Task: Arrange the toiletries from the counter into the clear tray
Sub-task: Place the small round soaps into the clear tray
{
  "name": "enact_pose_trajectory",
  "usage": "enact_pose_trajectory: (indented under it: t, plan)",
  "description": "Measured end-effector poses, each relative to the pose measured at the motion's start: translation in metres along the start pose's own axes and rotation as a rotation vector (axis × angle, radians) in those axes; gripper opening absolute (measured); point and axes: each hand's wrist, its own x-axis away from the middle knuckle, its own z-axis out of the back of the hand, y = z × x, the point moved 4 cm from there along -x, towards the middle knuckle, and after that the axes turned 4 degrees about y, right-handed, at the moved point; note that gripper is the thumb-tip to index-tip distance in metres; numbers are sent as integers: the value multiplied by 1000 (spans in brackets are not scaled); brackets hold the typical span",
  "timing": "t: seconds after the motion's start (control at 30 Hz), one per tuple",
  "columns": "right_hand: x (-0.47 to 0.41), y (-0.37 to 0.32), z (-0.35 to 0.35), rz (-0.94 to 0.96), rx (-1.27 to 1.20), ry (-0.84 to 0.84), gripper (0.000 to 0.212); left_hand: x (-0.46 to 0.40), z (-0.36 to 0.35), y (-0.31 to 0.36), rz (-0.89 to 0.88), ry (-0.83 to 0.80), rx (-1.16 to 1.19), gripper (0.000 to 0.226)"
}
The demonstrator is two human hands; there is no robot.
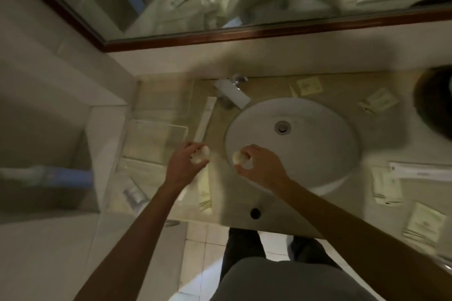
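A: Left hand (189, 162) curled round a small white bottle (201, 154), hovering at the clear tray's (156, 139) four o'clock corner. Probably lined up for a drop.

B: Right hand (259, 166) pinching another pale bottle (241, 157) over the sink's (293, 144) eight o'clock rim. Carried high, likely to clear the desk (342, 88).

A: Packets (309, 85) lying loose at the sink's twelve, two and four o'clock. Blurred, so labels unreadable.

B: Long white box (205, 118) just beside the tray, three o'clock side.

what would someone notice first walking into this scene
Two bare arms reach over the round white sink, and the left hand and right hand each grip a small pale item. Flat sachets lie scattered on the counter right of the basin.
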Motion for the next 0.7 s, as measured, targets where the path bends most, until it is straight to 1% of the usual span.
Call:
enact_pose_trajectory:
  t: [0.1,0.17,0.27,0.4,0.53,0.6,0.7]
  plan:
    - [-43,-61,-54,8,73,-86,50,-27,27,-63,10,-41,-141,50]
    - [-68,-99,-87,44,103,-100,51,-46,37,-93,-18,-95,-232,48]
    - [-99,-134,-134,38,234,-162,48,-72,40,-121,-112,-244,-339,45]
    - [-117,-145,-174,35,352,-209,41,-98,34,-138,-208,-360,-434,39]
    - [-121,-140,-189,0,361,-201,45,-115,18,-141,-315,-528,-445,37]
    - [-120,-138,-193,-7,352,-180,50,-121,12,-141,-367,-553,-424,37]
    - [-116,-136,-198,27,419,-133,55,-123,11,-142,-447,-566,-369,41]
